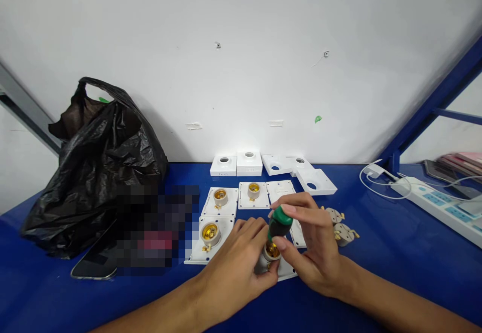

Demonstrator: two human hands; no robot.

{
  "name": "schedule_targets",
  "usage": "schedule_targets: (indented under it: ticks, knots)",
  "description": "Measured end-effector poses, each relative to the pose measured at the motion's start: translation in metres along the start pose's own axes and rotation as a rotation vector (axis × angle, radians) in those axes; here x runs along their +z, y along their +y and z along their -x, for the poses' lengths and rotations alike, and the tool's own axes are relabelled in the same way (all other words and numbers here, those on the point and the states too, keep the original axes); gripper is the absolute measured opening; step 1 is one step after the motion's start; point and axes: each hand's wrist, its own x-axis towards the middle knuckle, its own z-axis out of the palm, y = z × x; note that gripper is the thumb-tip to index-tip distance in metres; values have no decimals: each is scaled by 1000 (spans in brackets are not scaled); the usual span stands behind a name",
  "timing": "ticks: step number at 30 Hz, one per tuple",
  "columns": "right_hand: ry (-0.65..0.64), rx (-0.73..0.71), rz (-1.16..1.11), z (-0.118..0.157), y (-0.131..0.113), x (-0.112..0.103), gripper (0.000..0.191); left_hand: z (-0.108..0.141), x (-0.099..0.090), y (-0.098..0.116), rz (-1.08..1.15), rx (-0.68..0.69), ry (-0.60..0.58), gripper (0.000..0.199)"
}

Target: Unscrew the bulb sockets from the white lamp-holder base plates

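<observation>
My right hand grips a short screwdriver with a green and black handle, held tilted over a lamp socket. The socket has a brass-coloured inside and sits on a white square base plate. My left hand closes around the socket's side, thumb in front, steadying it. The screwdriver's tip is hidden inside the socket. To the left, more white plates carry sockets: one near socket, one behind it, and one at the back. A bare plate lies behind my right hand.
White square covers with round holes line the wall. Loose sockets lie right of my right hand. A black plastic bag and a phone are at left. A power strip with white cables is at right.
</observation>
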Motion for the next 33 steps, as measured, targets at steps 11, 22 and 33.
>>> schedule_targets:
  ticks: [11,22,33]
  knots:
    - [35,-16,-26,3,0,5,77,2,2,-2,10,-25,-43,38]
    - [-15,9,11,-2,-1,0,72,0,1,-1,5,-22,-21,30]
    - [49,-29,44,1,0,4,69,2,3,-2,-14,-28,-30,28]
